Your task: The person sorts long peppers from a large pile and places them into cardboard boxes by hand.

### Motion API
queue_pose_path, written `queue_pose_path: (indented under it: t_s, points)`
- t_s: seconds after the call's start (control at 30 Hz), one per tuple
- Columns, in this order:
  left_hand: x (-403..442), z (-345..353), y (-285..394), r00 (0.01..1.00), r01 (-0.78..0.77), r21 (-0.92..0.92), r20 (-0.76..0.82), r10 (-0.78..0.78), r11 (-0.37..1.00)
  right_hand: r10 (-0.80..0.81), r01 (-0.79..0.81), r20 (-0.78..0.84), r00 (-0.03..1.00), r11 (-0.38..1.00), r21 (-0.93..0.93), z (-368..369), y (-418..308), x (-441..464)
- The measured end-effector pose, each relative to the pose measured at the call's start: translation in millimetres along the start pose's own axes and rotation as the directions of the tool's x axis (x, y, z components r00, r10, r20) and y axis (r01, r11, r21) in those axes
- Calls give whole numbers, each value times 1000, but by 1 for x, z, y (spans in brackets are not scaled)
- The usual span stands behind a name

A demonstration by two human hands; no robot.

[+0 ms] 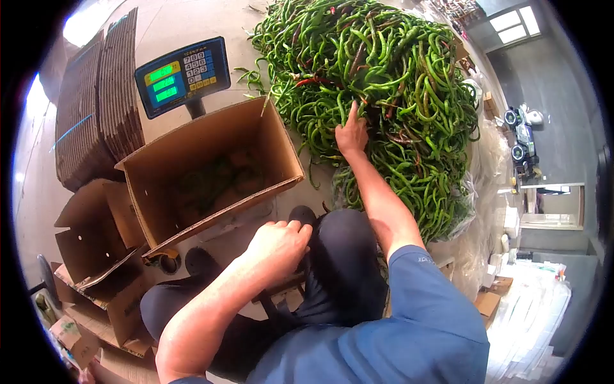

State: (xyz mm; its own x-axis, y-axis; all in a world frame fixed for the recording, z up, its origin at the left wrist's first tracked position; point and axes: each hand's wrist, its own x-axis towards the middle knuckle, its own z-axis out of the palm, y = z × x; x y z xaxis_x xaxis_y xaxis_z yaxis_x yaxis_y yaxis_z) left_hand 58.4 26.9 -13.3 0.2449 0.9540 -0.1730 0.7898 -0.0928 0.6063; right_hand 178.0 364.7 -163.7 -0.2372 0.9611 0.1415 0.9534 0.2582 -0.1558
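**As the right hand meets the pepper heap, the left hand lies by the knee**

The right forefinger is stretched straight at the heap's near side, with the other fingers folded beneath the hand; whether they pinch a pepper, I cannot tell. The left fingers are bent and close together, knuckles up, the palm out of sight, so what lies under them cannot be told.

The bent knee in dark trousers stands between the left hand and the right forearm. Just left of the heap, an open carton holds more peppers, dim in the shade at its bottom; its near wall rises between these and the left hand. Behind its far wall, which hides part of the post, stands a scale display with glowing green readouts and a keypad.

The peppers are glossy, slim and curling, mostly green with some red or brownish ones, and tangled together. The carton is plain brown board with raw edges. A smaller open box sits beside it, and tall stacks of flattened cardboard show ribbed edges beyond. Crumpled clear plastic lies along the heap's right side, and white sheets are piled farther right.
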Motion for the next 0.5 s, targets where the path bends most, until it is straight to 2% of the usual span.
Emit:
queue_pose_path:
  t_s: [0.07,0.27,0.37,0.4,0.5]
  points:
    - [-1,-2,-1,1000,-2,5,2,2,1000,-83,81,-83,993,996,-26,10,16,1]
    - [-1,-1,0,1000,-19,-10,10,19,1000,-46,46,-10,999,999,1,-7,16,-7]
    - [-1,1,-1,1000,-14,-15,18,14,1000,-70,71,-32,997,996,57,-10,24,-17]
    - [-1,-1,-1,1000,-15,-10,20,15,1000,-129,135,-103,986,989,57,-5,33,-18]
    - [-5,-5,2,1000,-18,2,4,18,1000,-127,141,-131,983,984,105,3,40,-22]
